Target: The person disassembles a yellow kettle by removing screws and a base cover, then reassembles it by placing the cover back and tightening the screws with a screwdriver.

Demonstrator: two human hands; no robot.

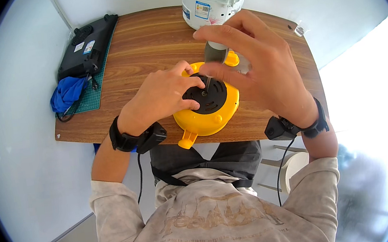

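Note:
A yellow round appliance (pixel 207 122) lies at the table's near edge, a black slotted disc (pixel 211 106) facing up in its middle. Short yellow lugs stick out at its near left and far right. My left hand (pixel 160 94) is braced on it from the left, thumb and fingers curved and spread over the disc and rim. My right hand (pixel 263 57), above the appliance, has thumb and fingers round the grey handle of a screwdriver (pixel 215 55). The screwdriver's shaft slants down to the disc's centre, close to my left index finger; its tip meets the central hole.
A white rice cooker (pixel 210 6) stands at the far edge. On the left, a black flat appliance (pixel 83 50) with a cord and a blue cloth (pixel 69 93) rest on a green cutting mat (pixel 91 99). A small clear item (pixel 300 30) sits at the far right edge.

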